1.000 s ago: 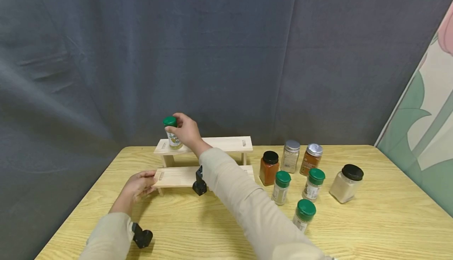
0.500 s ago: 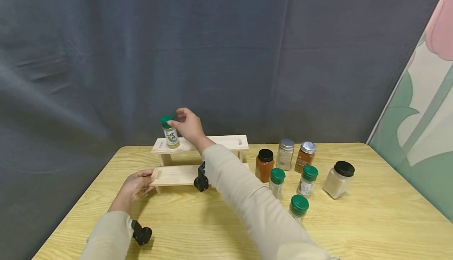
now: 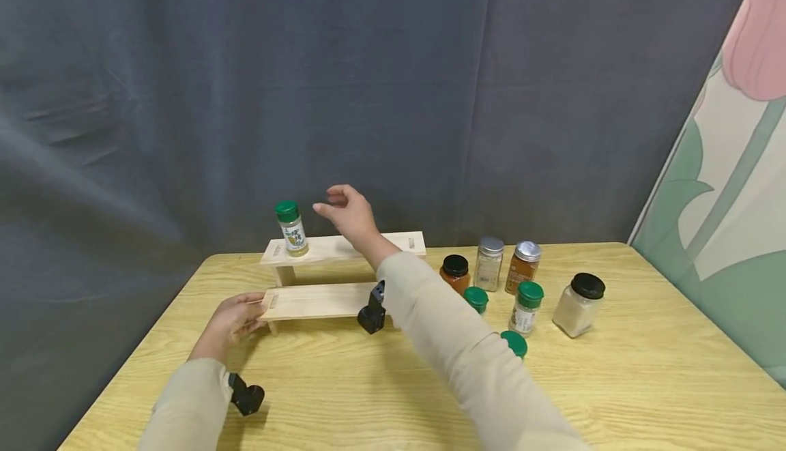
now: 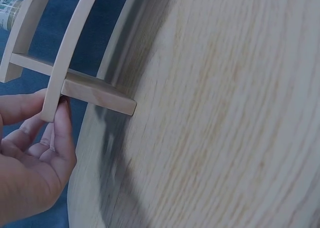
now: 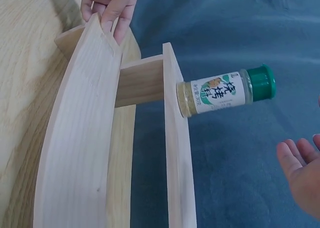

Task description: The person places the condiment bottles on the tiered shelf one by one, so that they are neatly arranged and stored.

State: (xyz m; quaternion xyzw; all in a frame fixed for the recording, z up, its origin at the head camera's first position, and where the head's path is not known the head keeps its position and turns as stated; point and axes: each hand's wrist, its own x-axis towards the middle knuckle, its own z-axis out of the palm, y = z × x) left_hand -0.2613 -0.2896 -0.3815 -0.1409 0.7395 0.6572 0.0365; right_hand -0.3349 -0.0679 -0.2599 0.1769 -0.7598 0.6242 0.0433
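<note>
A two-tier wooden rack [image 3: 325,300] stands at the back of the table. My left hand [image 3: 233,325] pinches the left end of its lower shelf between thumb and fingers, which the left wrist view shows closely at the shelf's corner [image 4: 49,110]. On the left end of the upper shelf, a green-capped seasoning jar [image 3: 292,229] stands upright, with yellowish powder and a white label. To the right of that jar, my right hand [image 3: 353,215] hovers above the upper shelf, its fingers apart and holding nothing. In the right wrist view, the jar [image 5: 220,93] is free of any hand.
Right of the rack stand several more jars: an orange one with a black lid [image 3: 455,273], two silver-lidded ones [image 3: 489,265], green-capped ones [image 3: 526,309] and a pale black-lidded jar [image 3: 578,305]. A dark curtain [image 3: 368,96] hangs behind the table [image 3: 344,389].
My right hand has let go of the green-capped jar and moved right, away from it. The jar stays on the upper shelf. My left hand keeps its hold on the lower shelf.
</note>
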